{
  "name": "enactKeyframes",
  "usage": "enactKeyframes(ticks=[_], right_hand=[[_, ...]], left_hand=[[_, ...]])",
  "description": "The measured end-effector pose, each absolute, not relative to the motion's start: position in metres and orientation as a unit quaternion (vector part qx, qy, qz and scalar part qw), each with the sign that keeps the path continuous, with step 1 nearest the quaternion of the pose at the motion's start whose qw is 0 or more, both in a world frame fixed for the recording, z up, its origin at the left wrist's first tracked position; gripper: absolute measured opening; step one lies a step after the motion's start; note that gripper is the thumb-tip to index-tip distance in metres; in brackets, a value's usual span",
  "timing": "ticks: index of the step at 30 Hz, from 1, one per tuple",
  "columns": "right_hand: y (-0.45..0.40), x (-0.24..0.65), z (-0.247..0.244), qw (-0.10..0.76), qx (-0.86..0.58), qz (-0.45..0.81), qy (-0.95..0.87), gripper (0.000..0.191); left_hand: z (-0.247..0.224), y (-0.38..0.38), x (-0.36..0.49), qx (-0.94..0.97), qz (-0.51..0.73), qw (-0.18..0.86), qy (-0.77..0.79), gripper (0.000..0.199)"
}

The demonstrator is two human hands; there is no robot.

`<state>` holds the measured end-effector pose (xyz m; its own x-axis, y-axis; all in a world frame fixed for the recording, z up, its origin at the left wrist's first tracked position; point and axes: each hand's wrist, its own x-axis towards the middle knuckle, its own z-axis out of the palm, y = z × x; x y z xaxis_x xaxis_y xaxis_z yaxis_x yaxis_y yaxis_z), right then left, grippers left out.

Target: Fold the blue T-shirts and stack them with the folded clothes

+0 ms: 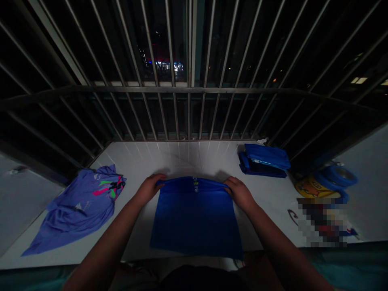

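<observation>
A blue garment (195, 222) lies spread on the white ledge, its near edge reaching the ledge's front. White and yellow-green print shows near its far edge, which is partly folded over. My left hand (150, 188) is closed on the far left corner, the fingers pinching the cloth. At the far right corner, my right hand (239, 191) grips the same edge, thumb toward the middle. To the left of my left hand lies a crumpled purple shirt (81, 198) with pink, green and black print. Beyond my right hand sits a stack of folded blue clothes (265, 157).
White tiles cover the ledge (178, 157). Metal bars (189, 89) close off the dark window at the back. A yellow and blue container (318, 184) stands at the right, and a pixelated object (323, 222) lies in front of it.
</observation>
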<state>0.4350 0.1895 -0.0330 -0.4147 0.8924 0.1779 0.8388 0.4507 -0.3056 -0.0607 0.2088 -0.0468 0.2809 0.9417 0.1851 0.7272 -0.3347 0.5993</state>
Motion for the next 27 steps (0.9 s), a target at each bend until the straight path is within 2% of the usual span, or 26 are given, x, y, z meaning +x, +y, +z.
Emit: enactKeyframes(ticks=[2, 7, 10, 13, 15, 17, 20, 23, 27], right_hand=[[0.158, 0.443, -0.052, 0.167, -0.502, 0.063, -0.846, 0.025], [0.089, 0.456, -0.106, 0.142, -0.495, 0.048, -0.856, 0.051], [0.068, 0.461, -0.116, 0.167, -0.509, 0.06, -0.842, 0.062], [0.063, 0.464, -0.11, 0.219, -0.583, 0.082, -0.778, 0.049], [0.069, 0.462, -0.105, 0.248, -0.658, 0.105, -0.703, 0.036], [0.081, 0.458, -0.103, 0.25, -0.717, 0.135, -0.637, 0.04], [0.104, 0.449, -0.101, 0.212, -0.755, 0.168, -0.597, 0.047], [0.125, 0.439, -0.095, 0.169, -0.772, 0.165, -0.591, 0.048], [0.138, 0.428, -0.081, 0.107, -0.778, 0.156, -0.599, 0.038]], left_hand=[[-0.061, 0.175, -0.063, 0.79, 0.27, 0.187, 0.517, 0.033], [-0.102, 0.096, -0.061, 0.786, 0.252, 0.189, 0.532, 0.049], [-0.11, 0.072, -0.063, 0.734, 0.306, 0.187, 0.577, 0.045], [-0.105, 0.071, -0.065, 0.637, 0.338, 0.177, 0.669, 0.034], [-0.099, 0.083, -0.062, 0.589, 0.323, 0.185, 0.717, 0.037], [-0.093, 0.101, -0.056, 0.576, 0.289, 0.193, 0.739, 0.043], [-0.087, 0.133, -0.044, 0.598, 0.231, 0.189, 0.744, 0.044], [-0.082, 0.162, -0.034, 0.619, 0.194, 0.182, 0.738, 0.035], [-0.077, 0.183, -0.036, 0.553, 0.254, 0.317, 0.727, 0.032]])
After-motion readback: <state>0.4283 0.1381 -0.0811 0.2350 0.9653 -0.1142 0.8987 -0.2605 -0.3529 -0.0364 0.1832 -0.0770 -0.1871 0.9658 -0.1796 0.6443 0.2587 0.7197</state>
